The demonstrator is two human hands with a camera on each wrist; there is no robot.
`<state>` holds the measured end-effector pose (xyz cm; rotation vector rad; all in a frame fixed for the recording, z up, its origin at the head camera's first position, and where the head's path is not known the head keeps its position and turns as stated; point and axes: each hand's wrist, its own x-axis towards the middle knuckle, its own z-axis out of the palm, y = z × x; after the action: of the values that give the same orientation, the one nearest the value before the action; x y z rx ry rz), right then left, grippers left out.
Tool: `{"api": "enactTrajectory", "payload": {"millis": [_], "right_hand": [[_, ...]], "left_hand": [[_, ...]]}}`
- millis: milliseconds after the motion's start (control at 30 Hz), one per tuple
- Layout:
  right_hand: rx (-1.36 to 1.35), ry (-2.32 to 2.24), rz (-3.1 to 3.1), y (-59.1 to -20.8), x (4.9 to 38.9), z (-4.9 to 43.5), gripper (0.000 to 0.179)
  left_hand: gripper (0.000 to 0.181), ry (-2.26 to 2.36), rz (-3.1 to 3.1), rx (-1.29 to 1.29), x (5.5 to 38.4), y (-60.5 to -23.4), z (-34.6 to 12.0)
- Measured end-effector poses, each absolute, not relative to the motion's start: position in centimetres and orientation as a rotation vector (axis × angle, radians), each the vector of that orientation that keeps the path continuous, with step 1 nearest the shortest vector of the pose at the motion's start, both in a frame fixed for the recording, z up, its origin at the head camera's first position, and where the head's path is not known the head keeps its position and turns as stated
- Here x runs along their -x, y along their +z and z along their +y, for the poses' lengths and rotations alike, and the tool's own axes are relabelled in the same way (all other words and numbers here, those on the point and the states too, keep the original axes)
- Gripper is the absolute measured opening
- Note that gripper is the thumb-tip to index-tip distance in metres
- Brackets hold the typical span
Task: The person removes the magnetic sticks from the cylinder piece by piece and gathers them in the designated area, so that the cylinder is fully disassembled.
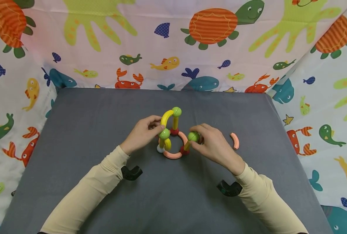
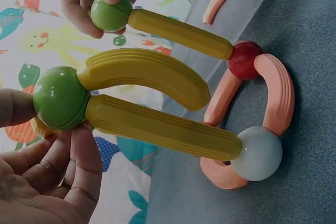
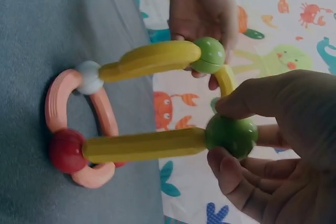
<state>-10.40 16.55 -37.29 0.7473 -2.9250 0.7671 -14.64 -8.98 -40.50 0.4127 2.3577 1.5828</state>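
Two green balls get pinched by left hand and right hand fingers, probably so the yellow sticks don't tip.

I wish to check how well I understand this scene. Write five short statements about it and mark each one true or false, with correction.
1. The right hand pinches a glossy green ball. True.
2. The straight yellow ribbed rod joined to this ball ends at a white ball below. False: its lower end meets a glossy red ball.
3. The left hand pinches another glossy green ball. True.
4. The loose curved pink stick touches the structure. False: it lies apart, on the grey table surface.
5. Both hands are bare. True.
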Motion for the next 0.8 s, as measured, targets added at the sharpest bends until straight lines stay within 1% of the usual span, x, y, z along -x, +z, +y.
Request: {"api": "enactTrajectory", "payload": {"millis": [67,233,300,367,467,800], "right_hand": [[-0.726,0.81,-2.925,-37.5,10.7,16.1,0.026],[-0.615,1.015,-3.008,-37.7,11.1,15.5,0.034],[-0.503,1.218,-3.051,-37.8,11.1,15.5,0.035],[-0.382,1.443,-3.06,-38.0,11.2,15.7,0.032],[-0.288,1.637,-3.031,-38.2,11.3,15.8,0.033],[-0.241,1.706,-2.976,-38.5,11.1,15.9,0.03]], "left_hand": [[0.034,1.585,2.359,-0.412,14.6,-40.5,-9.1],[0.035,1.579,2.35,-0.42,14.6,-40.6,-9.2],[0.036,1.573,2.345,-0.423,14.6,-40.5,-9.3],[0.036,1.567,2.344,-0.424,14.7,-40.4,-9.3],[0.036,1.561,2.349,-0.421,14.7,-40.3,-9.3],[0.036,1.525,2.366,-0.433,14.7,-40.3,-9.2]]}}
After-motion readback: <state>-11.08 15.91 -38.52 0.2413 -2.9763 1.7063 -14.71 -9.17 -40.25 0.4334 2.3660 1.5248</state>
